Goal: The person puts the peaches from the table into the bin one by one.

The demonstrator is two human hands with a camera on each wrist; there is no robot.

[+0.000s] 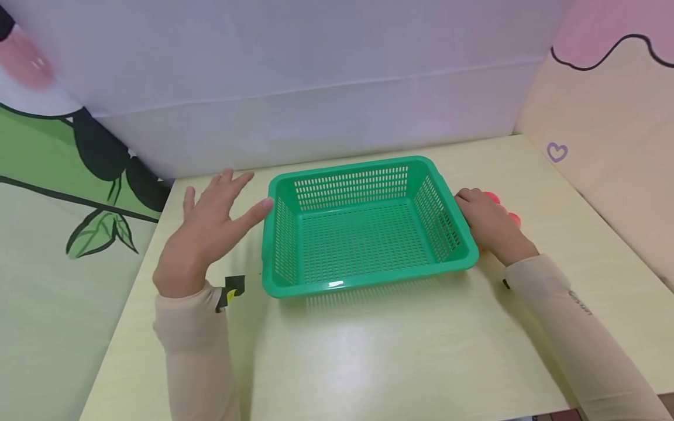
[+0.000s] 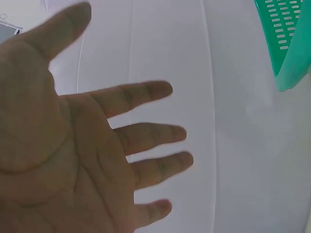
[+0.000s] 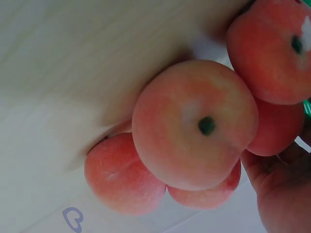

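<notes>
A green plastic basket (image 1: 363, 282) stands on the table, with nothing inside it. To its left, my left hand (image 1: 207, 231) hovers with spread fingers and holds nothing; the left wrist view shows its bare palm (image 2: 73, 160). My right hand (image 1: 489, 225) is at the basket's right side, beside several peaches (image 1: 514, 219). In the right wrist view, a pale orange peach (image 3: 194, 126) with a green stem spot is in front, redder ones clustered around it. Part of the right hand (image 3: 286, 189) shows at the lower right; its fingertips are largely hidden, so its grip is unclear.
The light wooden table (image 1: 337, 351) meets a pale cloth-covered wall (image 1: 316, 128) behind the basket. Painted panels rise on both sides, the right one (image 1: 605, 134) bearing a small heart. A dark patch with yellow (image 1: 233, 286) is beside the left cuff.
</notes>
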